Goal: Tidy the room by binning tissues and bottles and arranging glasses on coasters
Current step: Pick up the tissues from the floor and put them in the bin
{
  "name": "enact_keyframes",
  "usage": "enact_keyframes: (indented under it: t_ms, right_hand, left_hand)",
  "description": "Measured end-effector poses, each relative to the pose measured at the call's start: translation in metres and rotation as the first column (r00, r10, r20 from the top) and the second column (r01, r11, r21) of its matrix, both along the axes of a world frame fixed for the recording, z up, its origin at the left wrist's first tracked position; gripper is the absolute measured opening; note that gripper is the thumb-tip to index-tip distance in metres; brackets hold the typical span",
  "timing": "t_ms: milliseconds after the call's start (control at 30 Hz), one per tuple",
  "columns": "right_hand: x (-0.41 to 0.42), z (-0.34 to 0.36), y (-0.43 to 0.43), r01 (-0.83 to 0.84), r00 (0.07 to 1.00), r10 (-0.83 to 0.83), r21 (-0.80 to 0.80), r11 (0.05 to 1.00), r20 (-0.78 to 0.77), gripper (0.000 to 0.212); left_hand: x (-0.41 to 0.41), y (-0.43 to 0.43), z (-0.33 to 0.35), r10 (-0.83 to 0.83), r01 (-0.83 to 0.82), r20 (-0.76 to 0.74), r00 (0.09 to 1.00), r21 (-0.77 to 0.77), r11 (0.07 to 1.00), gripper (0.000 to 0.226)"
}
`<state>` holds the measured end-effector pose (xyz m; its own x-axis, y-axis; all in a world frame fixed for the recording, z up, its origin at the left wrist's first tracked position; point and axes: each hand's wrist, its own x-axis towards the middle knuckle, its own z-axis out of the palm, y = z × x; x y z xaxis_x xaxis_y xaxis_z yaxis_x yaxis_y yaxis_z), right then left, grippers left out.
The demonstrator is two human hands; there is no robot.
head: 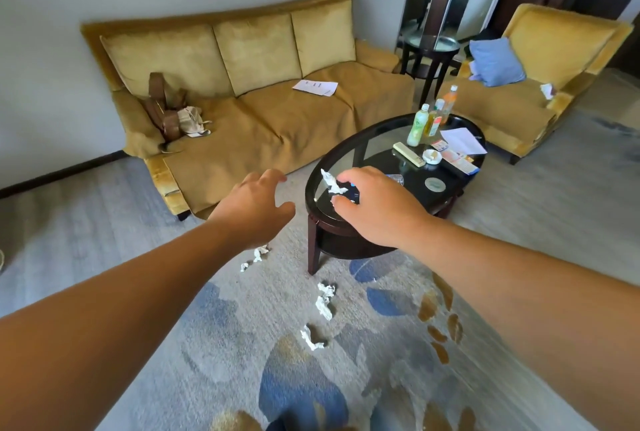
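Note:
A crumpled white tissue (330,182) lies on the near end of the oval glass coffee table (349,150). My right hand (377,205) hovers over that end with fingers curved, fingertips just beside the tissue, holding nothing. My left hand (258,207) is stretched out open above the carpet, left of the table. Several tissues lie on the carpet: one pair (258,254) under my left hand, another (325,300) near the table leg, one (313,339) closer to me. Three bottles (433,119) stand at the table's far end. A round coaster (434,184) and a glass (398,179), partly hidden by my right hand, sit on the table.
A mustard sofa (259,119) with a brown bag (166,108) and papers (315,87) stands behind. An armchair (540,84) with a blue pillow (495,61) and a tissue (548,90) is at the right. The table also holds a remote (408,154), an ashtray (432,156) and papers (460,141).

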<state>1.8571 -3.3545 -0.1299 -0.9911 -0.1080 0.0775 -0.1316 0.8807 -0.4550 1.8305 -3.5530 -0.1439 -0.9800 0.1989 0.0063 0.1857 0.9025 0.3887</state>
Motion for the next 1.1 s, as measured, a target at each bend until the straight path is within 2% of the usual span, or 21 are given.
enact_keyframes:
  t_ms: [334, 634, 801, 1101]
  right_hand:
    - [-0.116, -0.042, -0.001, 0.015, 0.995, -0.015, -0.002, 1.000, 0.096, 0.045]
    - [-0.214, -0.118, 0.034, -0.021, 0.972, 0.030, -0.041, 0.999, 0.234, 0.045]
    - [-0.234, -0.171, 0.036, -0.008, 0.945, 0.044, -0.112, 0.994, 0.324, 0.033]
    - [-0.217, -0.324, 0.019, 0.112, 0.887, -0.057, -0.094, 0.989, 0.459, 0.048]
  left_hand:
    - [-0.125, 0.003, -0.039, -0.038, 0.039, 0.105, 0.994, -0.003, 0.999, 0.054]
    - [-0.210, 0.046, -0.111, 0.038, -0.039, 0.196, 0.980, 0.001, 0.999, 0.059]
    - [-0.232, 0.057, -0.166, 0.032, -0.029, 0.302, 0.953, -0.014, 0.999, 0.058]
    - [-0.255, 0.053, -0.311, -0.055, 0.072, 0.486, 0.872, -0.017, 0.997, 0.061]
